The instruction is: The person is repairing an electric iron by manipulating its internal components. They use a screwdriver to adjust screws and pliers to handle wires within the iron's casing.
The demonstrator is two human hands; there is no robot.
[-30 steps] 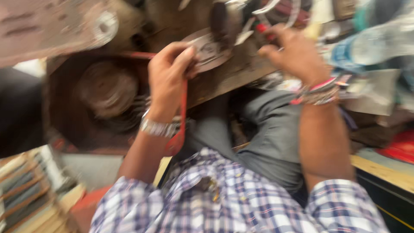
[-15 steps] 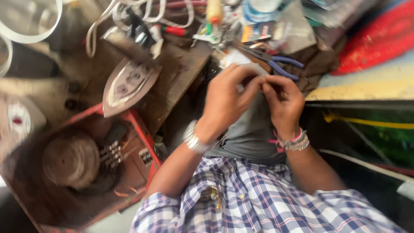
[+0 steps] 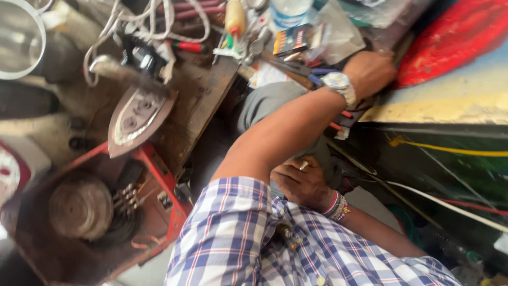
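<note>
My left hand (image 3: 371, 71), with a silver watch on the wrist, reaches across my body to the upper right. It sits curled at the bench edge beside a red painted surface (image 3: 457, 42), and its fingers are hidden. My right hand (image 3: 302, 182), with a ring and beaded bracelets, rests low on my grey trouser leg (image 3: 264, 103). The left forearm crosses over it and covers its fingertips. Blue-handled pliers (image 3: 317, 79) lie just left of the left wrist.
An iron soleplate (image 3: 135, 119) lies on the brown bench (image 3: 203, 98) with white cords (image 3: 132, 21) behind it. A red-framed box (image 3: 164, 190) holds a round metal disc (image 3: 79, 207). A metal pot (image 3: 18, 42) stands top left. Yellow (image 3: 450, 149) and white (image 3: 439, 198) cables run at the right.
The hands have parted. My left hand has swung up and right to the bench edge, and my right hand has dropped to my lap. The view has shifted right.
</note>
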